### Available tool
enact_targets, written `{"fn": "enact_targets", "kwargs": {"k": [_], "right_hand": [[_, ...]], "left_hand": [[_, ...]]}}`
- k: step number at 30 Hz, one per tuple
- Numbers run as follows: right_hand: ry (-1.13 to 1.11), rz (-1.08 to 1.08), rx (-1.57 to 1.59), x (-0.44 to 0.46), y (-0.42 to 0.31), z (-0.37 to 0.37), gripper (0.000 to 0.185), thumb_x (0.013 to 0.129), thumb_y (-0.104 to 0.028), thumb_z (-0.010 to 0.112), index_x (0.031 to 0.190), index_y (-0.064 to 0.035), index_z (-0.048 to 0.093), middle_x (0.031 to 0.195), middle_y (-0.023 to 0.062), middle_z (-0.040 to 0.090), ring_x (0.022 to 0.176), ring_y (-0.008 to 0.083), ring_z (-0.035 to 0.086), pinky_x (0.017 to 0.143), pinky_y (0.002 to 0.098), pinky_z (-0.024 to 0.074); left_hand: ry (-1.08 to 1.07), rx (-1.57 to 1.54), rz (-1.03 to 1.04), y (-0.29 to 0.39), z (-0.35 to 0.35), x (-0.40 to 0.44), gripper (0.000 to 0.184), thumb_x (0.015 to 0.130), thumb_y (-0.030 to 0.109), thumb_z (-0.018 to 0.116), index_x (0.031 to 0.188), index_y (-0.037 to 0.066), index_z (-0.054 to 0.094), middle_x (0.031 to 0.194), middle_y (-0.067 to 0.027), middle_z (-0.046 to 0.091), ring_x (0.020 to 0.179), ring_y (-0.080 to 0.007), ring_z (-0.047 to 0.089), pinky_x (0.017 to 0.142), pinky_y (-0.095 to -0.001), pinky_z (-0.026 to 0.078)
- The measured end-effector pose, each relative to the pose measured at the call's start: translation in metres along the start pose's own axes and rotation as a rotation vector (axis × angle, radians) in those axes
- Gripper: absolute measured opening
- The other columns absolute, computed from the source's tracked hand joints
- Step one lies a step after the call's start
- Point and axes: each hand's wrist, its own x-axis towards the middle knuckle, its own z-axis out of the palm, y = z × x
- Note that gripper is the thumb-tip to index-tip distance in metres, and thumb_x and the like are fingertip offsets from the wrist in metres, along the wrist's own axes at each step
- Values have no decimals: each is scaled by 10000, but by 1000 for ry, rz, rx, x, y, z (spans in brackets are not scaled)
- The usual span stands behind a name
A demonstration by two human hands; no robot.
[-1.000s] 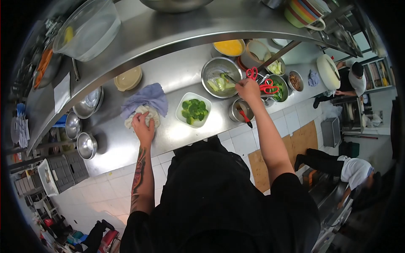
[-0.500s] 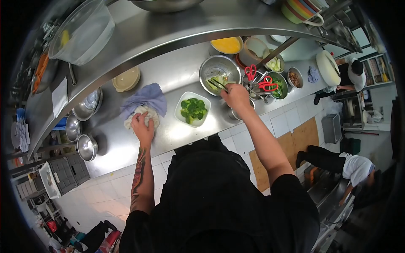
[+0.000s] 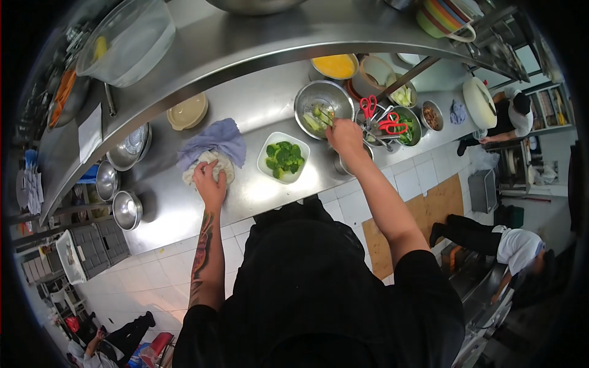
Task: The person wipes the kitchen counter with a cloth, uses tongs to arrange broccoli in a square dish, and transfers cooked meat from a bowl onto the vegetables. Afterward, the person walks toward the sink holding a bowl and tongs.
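Observation:
My left hand (image 3: pixel 210 180) rests on a crumpled off-white cloth (image 3: pixel 226 165), its fingers curled into the fabric. A blue-grey cloth (image 3: pixel 221 138) lies against it on the far side. In my right hand (image 3: pixel 346 138) are slim tongs (image 3: pixel 326 116), their tips down inside a metal bowl (image 3: pixel 300 98). Pale green pieces lie in that bowl, and a small green piece seems to be at the tips. Between my hands stands a white square dish (image 3: pixel 262 161) of broccoli florets (image 3: pixel 284 159).
Red-handled scissors (image 3: pixel 368 106) and other utensils stand right of the bowl. Beyond are a yellow-filled container (image 3: pixel 334 65) and several vegetable bowls. A steel shelf (image 3: pixel 245 40) overhangs the counter. Metal bowls (image 3: pixel 126 210) and a beige bowl (image 3: pixel 187 111) sit left. Other people work at right and lower left.
The tong tips have shifted within the metal bowl, and a green piece now shows near them. My left hand stays on the cloth. A person at lower left has moved.

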Motion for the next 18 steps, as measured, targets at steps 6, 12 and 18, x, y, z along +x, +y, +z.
{"fn": "enact_targets", "kwargs": {"k": [6, 12, 18], "right_hand": [[-59, 12, 426, -28, 22, -28, 262, 931, -260, 713, 880, -8, 763, 723, 134, 720, 625, 268, 688, 612, 405, 545], [-715, 459, 1276, -99, 3, -43, 281, 1027, -250, 658, 1041, 10, 764, 663, -1, 622, 447, 46, 414, 413, 230, 300], [-1010, 756, 1739, -112, -35, 3, 335, 1080, -257, 562, 1185, 44, 669, 671, -30, 523, 420, 40, 327, 376, 219, 236]], "left_hand": [[-7, -6, -17, -2, -1, 0, 410, 871, 203, 743, 1269, 114, 716, 1312, -196, 543, 1238, -402, 499, 1068, -488, 403], [-14, -3, -34, 1, -1, 1, 404, 867, 199, 738, 1263, 124, 719, 1312, -189, 540, 1225, -401, 496, 1061, -487, 407], [-15, -2, -17, 0, -2, 1, 396, 862, 199, 735, 1253, 133, 723, 1307, -183, 536, 1216, -401, 496, 1056, -486, 410]]}}
